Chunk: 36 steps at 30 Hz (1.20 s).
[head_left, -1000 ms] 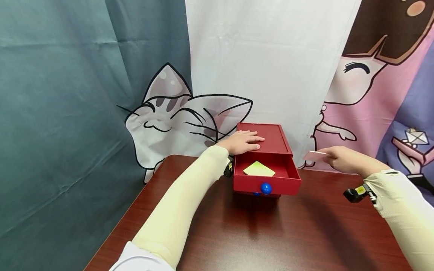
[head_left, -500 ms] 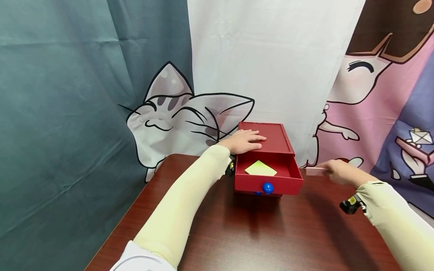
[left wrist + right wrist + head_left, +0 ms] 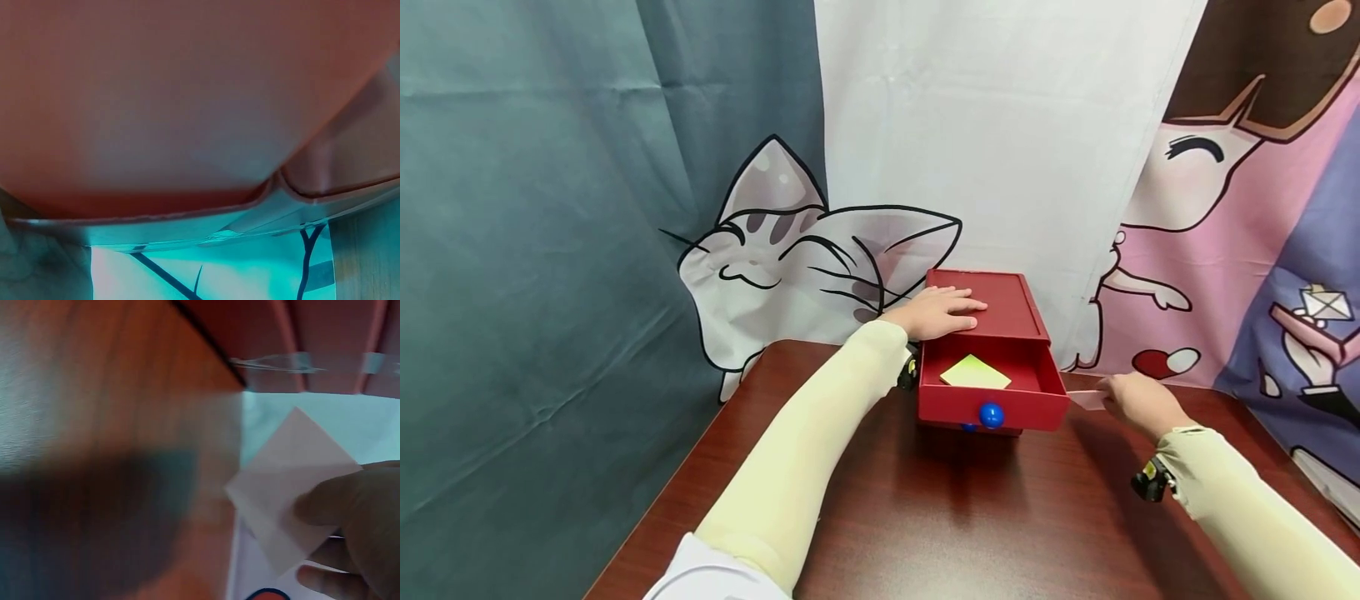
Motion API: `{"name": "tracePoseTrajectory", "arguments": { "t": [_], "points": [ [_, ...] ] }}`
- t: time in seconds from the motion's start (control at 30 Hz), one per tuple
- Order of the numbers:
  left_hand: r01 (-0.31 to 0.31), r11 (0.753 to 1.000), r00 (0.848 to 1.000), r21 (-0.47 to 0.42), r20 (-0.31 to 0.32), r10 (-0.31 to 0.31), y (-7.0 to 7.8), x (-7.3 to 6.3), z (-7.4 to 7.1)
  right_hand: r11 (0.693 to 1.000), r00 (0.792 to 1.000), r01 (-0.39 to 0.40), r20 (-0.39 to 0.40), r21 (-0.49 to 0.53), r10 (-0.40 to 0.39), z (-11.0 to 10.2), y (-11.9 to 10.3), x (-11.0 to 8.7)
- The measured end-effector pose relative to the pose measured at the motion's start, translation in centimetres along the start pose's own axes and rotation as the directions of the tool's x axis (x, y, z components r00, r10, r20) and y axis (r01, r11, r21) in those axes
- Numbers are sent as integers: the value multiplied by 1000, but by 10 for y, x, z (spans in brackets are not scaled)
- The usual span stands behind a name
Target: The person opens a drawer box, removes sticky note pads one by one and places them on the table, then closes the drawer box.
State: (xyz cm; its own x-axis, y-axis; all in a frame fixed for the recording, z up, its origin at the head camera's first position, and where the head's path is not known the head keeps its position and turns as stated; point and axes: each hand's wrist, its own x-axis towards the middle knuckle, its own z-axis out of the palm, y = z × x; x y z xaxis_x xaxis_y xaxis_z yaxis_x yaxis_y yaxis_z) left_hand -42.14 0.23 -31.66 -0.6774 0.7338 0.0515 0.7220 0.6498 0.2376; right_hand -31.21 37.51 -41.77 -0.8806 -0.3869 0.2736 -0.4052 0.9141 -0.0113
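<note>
My left hand (image 3: 938, 313) lies flat, fingers spread, on top of a red drawer box (image 3: 1000, 304). Its upper drawer (image 3: 1030, 408) is pulled out and has a blue round knob (image 3: 992, 416). Inside that drawer lies a yellow-green sticky note (image 3: 974, 373). To the right of the box, my right hand (image 3: 1138, 402) pinches a pale pink square of paper (image 3: 294, 487) between thumb and fingers. In the head view this paper (image 3: 1086, 399) is close beside the drawer's right front corner. A blurred surface at close range fills most of the left wrist view.
The box stands toward the back of a dark reddish-brown wooden table (image 3: 895, 533). A second blue knob (image 3: 968, 427) shows below the open drawer. Behind the table hangs a printed curtain (image 3: 1000, 150) with a cat and a cartoon figure.
My right hand has come down and slightly left with the pink paper, from above table level to beside the drawer. The left hand stays on the box.
</note>
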Motion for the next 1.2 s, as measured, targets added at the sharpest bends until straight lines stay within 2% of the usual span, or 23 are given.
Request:
{"name": "tracePoseTrajectory", "arguments": {
  "t": [0.13, 0.23, 0.5, 0.83, 0.93, 1.1, 1.2],
  "points": [
    [-3, 1000, 1000, -1, -2, 3, 1, 1, 1, 997, 998, -68, -21, -33, 67, 14, -8, -4],
    [-2, 1000, 1000, -5, -2, 2, 1, 2, 1, 996, 997, -73, -40, -52, 71, 26, -13, -6],
    [3, 1000, 1000, -10, 4, -3, 1, 1, 1, 988, 993, 39, -103, -153, -55, 61, -19, -9],
    [7, 1000, 1000, -12, -11, -7, -1, 0, -1, 988, 979, 143, -140, -56, -149, 77, -18, -13],
    [11, 1000, 1000, -16, -7, -11, -1, -1, -1, 993, 986, 116, -120, -21, -118, 82, -19, -15],
    [9, 1000, 1000, -21, -11, -9, -1, -1, 0, 999, 1000, 7, -26, 39, -6, 83, -24, -14],
    [7, 1000, 1000, -19, -9, -7, -1, -1, 0, 999, 1000, 1, -20, 45, 0, 83, -28, -12]
  ]
}}
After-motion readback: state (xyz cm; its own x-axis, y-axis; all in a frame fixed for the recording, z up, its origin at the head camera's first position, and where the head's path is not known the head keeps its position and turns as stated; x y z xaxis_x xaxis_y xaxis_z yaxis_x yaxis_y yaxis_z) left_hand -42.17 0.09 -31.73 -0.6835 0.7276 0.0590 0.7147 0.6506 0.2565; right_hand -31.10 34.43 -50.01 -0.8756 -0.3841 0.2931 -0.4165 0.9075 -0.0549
